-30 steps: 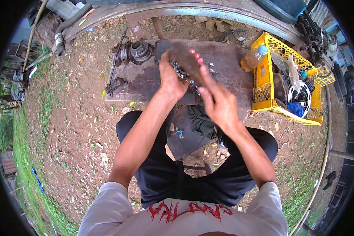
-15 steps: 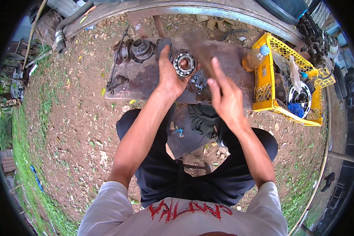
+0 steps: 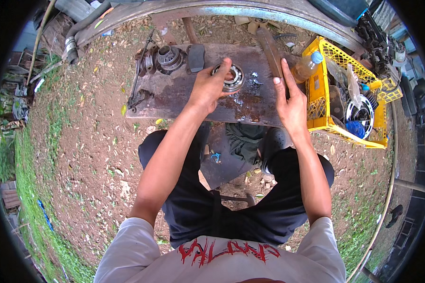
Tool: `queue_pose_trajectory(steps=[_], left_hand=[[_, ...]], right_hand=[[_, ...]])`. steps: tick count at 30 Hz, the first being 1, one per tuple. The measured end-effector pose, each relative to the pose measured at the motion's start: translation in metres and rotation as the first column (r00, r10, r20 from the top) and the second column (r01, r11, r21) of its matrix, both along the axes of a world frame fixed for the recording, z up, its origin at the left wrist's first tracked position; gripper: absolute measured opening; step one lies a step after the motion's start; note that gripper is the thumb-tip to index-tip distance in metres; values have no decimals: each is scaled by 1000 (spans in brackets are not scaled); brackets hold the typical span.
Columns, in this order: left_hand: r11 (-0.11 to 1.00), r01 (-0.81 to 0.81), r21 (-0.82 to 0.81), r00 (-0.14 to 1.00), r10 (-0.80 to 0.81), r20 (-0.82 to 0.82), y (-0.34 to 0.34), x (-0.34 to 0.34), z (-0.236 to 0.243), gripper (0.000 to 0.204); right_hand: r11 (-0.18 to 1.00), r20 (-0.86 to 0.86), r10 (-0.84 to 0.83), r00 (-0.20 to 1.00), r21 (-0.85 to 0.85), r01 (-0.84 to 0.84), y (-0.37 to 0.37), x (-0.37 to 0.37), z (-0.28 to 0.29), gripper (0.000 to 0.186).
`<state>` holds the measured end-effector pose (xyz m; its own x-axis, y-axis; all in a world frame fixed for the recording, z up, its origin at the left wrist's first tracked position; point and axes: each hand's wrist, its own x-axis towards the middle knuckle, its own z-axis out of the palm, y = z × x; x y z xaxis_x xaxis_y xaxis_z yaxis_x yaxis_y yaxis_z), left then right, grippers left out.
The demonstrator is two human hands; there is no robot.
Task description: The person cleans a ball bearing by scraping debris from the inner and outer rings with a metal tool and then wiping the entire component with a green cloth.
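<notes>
Two hands busy in the head view, well apart. Left hand (image 3: pixel 207 89) is curled round the left side of the bearing (image 3: pixel 239 81), a digit over its ring; balls visible. The bearing sits above the middle of the wooden board (image 3: pixel 170 106); cannot tell whether its underside touches the wood. Right hand (image 3: pixel 293 111) pinches a long brown flat tool (image 3: pixel 269 49) between thumb and fingers, tip pointing to the board's far side.

Change: one second ago the tool was a blur across the bearing; half a second ago, still close beside it. Now it stands clear, to the right. The bearing has shifted slightly right, and the dark block (image 3: pixel 196 59) is better exposed. Reading: contact between the two appears broken off.

Writing: stylised red lettering (image 3: pixel 226 251) on the white shirt (image 3: pixel 141 254), not transcribed. Pale label (image 3: pixel 316 83) on the yellow crate (image 3: pixel 317 106): illegible. Bearing, tool: no marks made out.
</notes>
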<state>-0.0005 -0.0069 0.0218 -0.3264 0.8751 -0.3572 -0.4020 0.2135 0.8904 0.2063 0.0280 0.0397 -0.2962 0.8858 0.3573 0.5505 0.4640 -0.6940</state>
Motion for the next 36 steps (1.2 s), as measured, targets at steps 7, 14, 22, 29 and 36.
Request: queue_pose_trajectory(steps=[7,14,22,29,36], left_hand=[[979,-201,33,847,191,-497,6,-7,-4,64],[975,-183,124,816,221,-534,8,-14,-5,61],[985,-142,96,815,171,-554,1,-22,5,59],[993,-112,24,894,111,-435,-6,-31,19,56],[991,-67,-115,955,30,-296,-8,-28,20,52]], right_hand=[[980,17,148,989,135,-149,-20,-3,-8,51],[967,180,137,974,190,-171,-27,-7,-11,55],[953,158,141,977,246,-178,-11,4,-23,54],[976,159,156,975,127,-176,-11,11,-20,55],[949,60,169,984,260,-178,-3,8,-26,57]])
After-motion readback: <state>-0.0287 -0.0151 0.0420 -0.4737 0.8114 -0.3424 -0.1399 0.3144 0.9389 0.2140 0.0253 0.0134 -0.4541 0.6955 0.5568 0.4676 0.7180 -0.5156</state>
